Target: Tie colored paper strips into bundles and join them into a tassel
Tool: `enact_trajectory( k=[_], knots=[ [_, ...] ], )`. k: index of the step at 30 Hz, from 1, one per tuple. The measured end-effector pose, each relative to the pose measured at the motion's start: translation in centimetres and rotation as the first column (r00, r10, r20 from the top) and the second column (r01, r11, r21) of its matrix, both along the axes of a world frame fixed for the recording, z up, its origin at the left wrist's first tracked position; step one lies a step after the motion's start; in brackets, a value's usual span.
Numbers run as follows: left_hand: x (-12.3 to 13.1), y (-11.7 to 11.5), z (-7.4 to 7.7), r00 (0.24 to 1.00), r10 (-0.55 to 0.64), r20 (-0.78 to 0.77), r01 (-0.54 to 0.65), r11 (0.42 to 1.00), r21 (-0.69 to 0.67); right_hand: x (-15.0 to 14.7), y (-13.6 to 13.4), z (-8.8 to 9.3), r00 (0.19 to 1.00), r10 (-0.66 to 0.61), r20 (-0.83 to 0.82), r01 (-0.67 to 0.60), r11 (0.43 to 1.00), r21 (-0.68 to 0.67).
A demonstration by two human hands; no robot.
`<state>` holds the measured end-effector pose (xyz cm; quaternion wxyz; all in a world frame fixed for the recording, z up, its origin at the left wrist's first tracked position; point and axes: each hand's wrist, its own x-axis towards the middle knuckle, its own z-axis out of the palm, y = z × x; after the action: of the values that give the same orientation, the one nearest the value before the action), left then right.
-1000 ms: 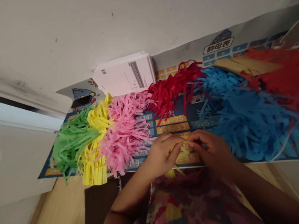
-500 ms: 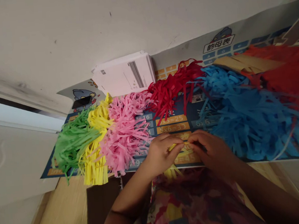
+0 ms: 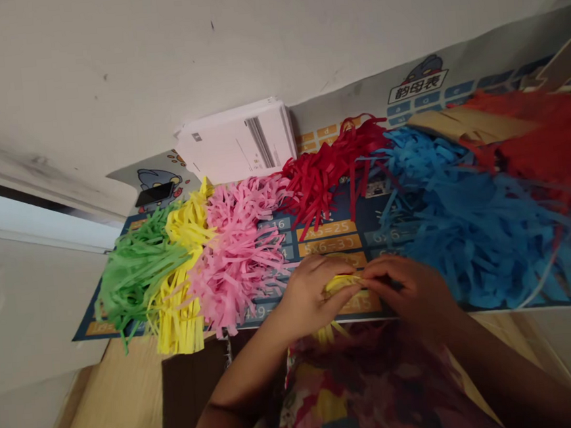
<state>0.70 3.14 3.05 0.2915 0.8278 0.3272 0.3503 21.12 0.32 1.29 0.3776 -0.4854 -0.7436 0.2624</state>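
Observation:
A yellow tissue-paper tassel (image 3: 340, 282) is pinched between my two hands at the table's front edge. My left hand (image 3: 311, 294) is closed around it, with yellow strips hanging out below the palm. The fingertips of my right hand (image 3: 400, 287) meet my left fingertips at the tassel's end. Pink paper tassels (image 3: 235, 264) lie just left of my left hand. Blue tassels (image 3: 483, 218) spread to the right of my right hand. Dark red tassels (image 3: 331, 171) lie beyond both hands.
Green tassels (image 3: 141, 265) and yellow tassels (image 3: 182, 281) lie at the left, some hanging over the edge. A white stack with a barcode (image 3: 240, 142) stands against the wall, near a black phone-like object (image 3: 154, 194). Red-orange tassels (image 3: 547, 140) and brown paper (image 3: 471, 125) lie right.
The yellow tassel shows more as a rounded loop between my hands. My fingertips have come closer together, with the right hand slightly lower.

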Motion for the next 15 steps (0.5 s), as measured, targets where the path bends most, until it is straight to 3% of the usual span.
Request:
enact_trajectory(
  k=[4, 6, 8, 11, 15],
  knots=[
    [0.06, 0.22, 0.07, 0.996, -0.036, 0.082, 0.051, 0.979, -0.197, 0.37, -0.01, 0.55, 0.996, 0.092, -0.011, -0.093, 0.996, -0.012],
    [-0.04, 0.37, 0.13, 0.996, -0.034, 0.078, 0.051, 0.973, -0.224, 0.68, -0.03, 0.71, 0.995, 0.102, -0.013, -0.102, 0.994, -0.024],
    [-0.15, 0.46, 0.15, 0.999, -0.013, 0.046, 0.020, 0.986, -0.167, 0.93, -0.09, 0.72, 0.997, 0.072, 0.002, -0.072, 0.997, -0.009],
    [-0.10, 0.35, 0.05, 1.000, 0.029, -0.002, -0.029, 0.998, 0.049, 0.94, -0.25, 0.59, 1.000, 0.011, 0.028, -0.012, 1.000, 0.027],
    [0.35, -0.17, -0.26, 0.998, 0.063, 0.003, -0.061, 0.962, 0.267, 0.54, -0.52, 0.58, 0.998, -0.042, 0.040, 0.038, 0.995, 0.092]
  ],
)
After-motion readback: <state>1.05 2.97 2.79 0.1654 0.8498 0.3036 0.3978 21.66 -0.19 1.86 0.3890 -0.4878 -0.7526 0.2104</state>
